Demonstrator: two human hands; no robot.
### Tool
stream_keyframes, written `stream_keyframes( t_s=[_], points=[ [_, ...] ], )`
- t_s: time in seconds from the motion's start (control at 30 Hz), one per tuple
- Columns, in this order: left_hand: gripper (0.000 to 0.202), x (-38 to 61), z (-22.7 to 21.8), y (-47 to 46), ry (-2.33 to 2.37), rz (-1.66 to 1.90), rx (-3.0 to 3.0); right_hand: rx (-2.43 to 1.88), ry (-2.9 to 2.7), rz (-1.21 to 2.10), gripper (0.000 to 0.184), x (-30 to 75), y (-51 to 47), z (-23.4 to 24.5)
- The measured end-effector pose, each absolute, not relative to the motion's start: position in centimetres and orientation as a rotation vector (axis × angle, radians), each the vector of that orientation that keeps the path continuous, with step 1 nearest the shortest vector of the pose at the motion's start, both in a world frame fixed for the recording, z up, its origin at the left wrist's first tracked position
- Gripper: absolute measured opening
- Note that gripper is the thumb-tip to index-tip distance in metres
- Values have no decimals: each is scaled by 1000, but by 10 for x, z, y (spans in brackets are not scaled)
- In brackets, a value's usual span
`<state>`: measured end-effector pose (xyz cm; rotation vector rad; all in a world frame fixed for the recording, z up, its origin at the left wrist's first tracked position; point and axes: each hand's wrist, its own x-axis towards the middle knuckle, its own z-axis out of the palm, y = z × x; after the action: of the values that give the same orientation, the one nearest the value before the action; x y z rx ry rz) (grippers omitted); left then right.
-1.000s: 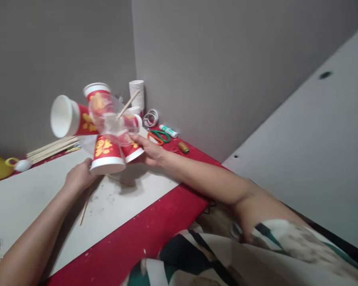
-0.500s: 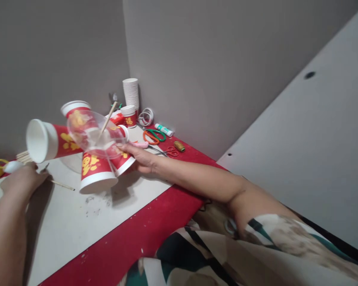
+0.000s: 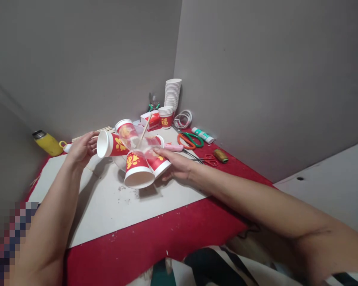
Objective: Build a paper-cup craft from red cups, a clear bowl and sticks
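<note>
Over the white board, my right hand [image 3: 179,163] grips a wheel of red-and-white paper cups [image 3: 137,163] at its right side, thumb on top and fingers underneath. The cups lie on their sides around a clear plastic disc [image 3: 130,140], mouths facing outward. A thin wooden stick [image 3: 146,130] rises slantwise from the middle. My left hand [image 3: 82,149] is open beside the mouth of the leftmost cup [image 3: 105,144], fingers loosely curled and apart. Whether its fingertips touch that rim I cannot tell.
At the back are a cup stack [image 3: 172,93], shorter red cups [image 3: 166,118], pliers [image 3: 153,104] and a tape roll [image 3: 183,119]. To the right lie scissors [image 3: 193,140], a glue tube [image 3: 203,135] and a thread spool [image 3: 220,156]. A yellow bottle [image 3: 47,143] is far left.
My view has turned left, so everything sits further right. My left hand has come up off the board to the leftmost cup. The right hand keeps its hold on the cup wheel.
</note>
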<state>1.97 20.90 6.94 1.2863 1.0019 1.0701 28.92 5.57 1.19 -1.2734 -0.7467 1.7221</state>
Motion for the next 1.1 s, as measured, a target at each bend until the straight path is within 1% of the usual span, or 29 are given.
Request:
stream_keyframes(
  t_s=[0.07,0.13,0.23,0.3,0.37,0.47,0.57,0.63,0.67,0.77,0.8,0.87,1.0,1.1],
  points=[
    [24,16,77,207,964,1063,1262,-1309,-786,1762,42,294,55,15],
    [28,16,78,204,944,1000,1321,-1323,-834,1804,43,300,55,17],
    [35,24,64,199,967,776,1402,-1298,-904,1796,43,311,55,19],
    [31,30,51,196,997,677,1353,-1267,-928,1764,41,319,53,18],
    [25,35,40,194,990,661,1240,-1229,-930,1746,37,323,50,18],
    [28,37,34,195,863,687,1076,-1157,-929,1709,28,323,46,17],
    [28,37,37,195,719,774,983,-1103,-959,1596,25,318,46,18],
    [23,38,39,192,665,828,953,-1108,-992,1456,28,313,49,19],
    [25,39,39,190,640,834,947,-1121,-1014,1373,31,311,52,18],
    [43,45,37,180,595,812,961,-1155,-1078,1200,43,303,60,14],
    [45,49,36,175,599,816,970,-1158,-1091,1184,46,301,62,12],
    [39,58,34,167,634,845,980,-1151,-1109,1197,50,296,65,6],
    [17,76,30,156,785,895,918,-1101,-1170,1247,54,292,67,-3],
    [13,81,27,157,881,942,865,-1056,-1239,1300,55,296,66,-4]
  ],
)
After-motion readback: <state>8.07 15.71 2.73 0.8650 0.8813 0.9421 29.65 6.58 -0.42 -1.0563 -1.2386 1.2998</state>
